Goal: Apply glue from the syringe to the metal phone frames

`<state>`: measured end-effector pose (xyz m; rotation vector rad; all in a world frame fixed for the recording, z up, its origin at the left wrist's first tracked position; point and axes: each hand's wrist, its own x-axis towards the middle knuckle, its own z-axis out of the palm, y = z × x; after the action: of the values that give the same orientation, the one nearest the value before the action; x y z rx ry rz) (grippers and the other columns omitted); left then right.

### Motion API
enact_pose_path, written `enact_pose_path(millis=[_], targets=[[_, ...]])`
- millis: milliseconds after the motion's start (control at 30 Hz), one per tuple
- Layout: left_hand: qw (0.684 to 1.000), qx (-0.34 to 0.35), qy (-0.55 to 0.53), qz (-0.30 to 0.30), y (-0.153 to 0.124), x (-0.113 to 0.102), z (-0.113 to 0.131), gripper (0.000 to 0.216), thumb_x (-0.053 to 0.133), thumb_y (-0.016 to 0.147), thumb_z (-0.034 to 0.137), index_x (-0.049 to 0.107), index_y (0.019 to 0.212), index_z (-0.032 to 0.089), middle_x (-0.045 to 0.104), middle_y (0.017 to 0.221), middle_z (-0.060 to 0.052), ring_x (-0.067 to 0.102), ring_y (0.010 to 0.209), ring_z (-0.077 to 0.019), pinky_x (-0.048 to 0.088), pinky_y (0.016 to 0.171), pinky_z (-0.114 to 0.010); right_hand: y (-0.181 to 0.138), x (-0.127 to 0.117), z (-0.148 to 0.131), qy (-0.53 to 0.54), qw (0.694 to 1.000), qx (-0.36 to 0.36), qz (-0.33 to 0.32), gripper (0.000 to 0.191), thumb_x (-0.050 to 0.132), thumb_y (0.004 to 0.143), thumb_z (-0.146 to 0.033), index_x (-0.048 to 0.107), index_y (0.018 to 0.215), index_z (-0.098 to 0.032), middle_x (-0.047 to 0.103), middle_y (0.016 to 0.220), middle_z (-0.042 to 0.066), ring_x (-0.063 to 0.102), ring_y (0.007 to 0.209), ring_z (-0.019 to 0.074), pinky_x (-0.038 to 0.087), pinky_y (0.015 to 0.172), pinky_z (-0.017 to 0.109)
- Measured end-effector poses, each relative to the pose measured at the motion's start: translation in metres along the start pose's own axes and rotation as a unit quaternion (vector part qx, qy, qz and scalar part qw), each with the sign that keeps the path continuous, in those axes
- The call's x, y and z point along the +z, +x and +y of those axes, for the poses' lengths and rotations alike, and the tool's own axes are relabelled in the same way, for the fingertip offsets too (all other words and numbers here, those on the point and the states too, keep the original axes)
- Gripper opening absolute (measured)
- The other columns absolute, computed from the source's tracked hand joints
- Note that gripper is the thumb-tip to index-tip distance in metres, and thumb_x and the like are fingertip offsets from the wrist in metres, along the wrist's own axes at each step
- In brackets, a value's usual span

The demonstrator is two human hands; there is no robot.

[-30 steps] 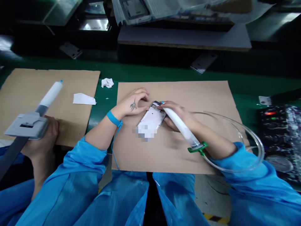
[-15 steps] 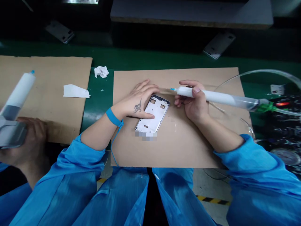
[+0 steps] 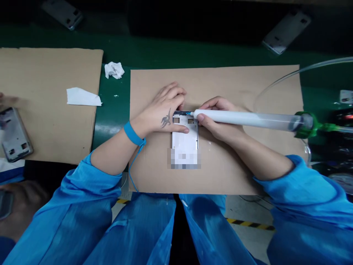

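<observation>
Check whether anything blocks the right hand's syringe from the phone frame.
Nothing visible: the syringe in the right hand has its tip over the phone frame. The left hand rests its thumb on the frame, clear of the tip.

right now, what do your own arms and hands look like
Both arms wear shiny blue sleeves, bunched up on the forearms. The left grip is ungloved, with a dark, curving tattoo-like mark on its back; a bright blue wristband has a thin blue cord running from it. The right grip is ungloved too, and no band shows at that wrist.
</observation>
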<state>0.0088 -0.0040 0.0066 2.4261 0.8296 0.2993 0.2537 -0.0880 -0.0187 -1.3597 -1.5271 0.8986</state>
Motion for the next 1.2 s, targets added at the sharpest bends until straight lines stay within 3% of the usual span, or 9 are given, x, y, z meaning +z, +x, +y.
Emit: enact_pose_path(millis=[433,767,1200], targets=[[0.998,-0.043,-0.046,-0.011,0.002,-0.003,0.007,0.073,0.091,0.078,0.088,0.071,0.108,0.025,0.056,0.167,-0.011,0.024,0.176,-0.0543,0.025,0.143,-0.078,0.001,0.001,-0.002,-0.038,0.999,-0.021,-0.007,0.034,0.090,0.088,-0.058,0.076,0.102,-0.031,0.082,0.094,0.005,0.075,0.075,0.0244,0.066,0.065,0.042],[0.998,0.038,-0.049,0.026,0.001,0.007,-0.012,0.082,0.086,0.075,0.095,0.069,0.109,0.023,0.059,0.165,-0.020,0.032,0.173,-0.0519,0.026,0.143,-0.073,0.003,0.002,-0.002,-0.029,0.999,-0.016,-0.006,0.042,0.097,0.084,-0.057,0.075,0.101,-0.027,0.081,0.091,0.005,0.075,0.073,0.0219,0.062,0.063,0.037],[0.997,0.040,-0.063,0.033,0.000,0.008,-0.014,0.080,0.083,0.076,0.096,0.067,0.105,0.023,0.058,0.164,-0.022,0.030,0.174,-0.0532,0.026,0.142,-0.075,0.004,0.001,-0.006,-0.007,1.000,-0.003,-0.019,0.042,0.099,0.080,-0.059,0.075,0.096,-0.027,0.082,0.088,0.004,0.073,0.070,0.0203,0.059,0.060,0.034]])
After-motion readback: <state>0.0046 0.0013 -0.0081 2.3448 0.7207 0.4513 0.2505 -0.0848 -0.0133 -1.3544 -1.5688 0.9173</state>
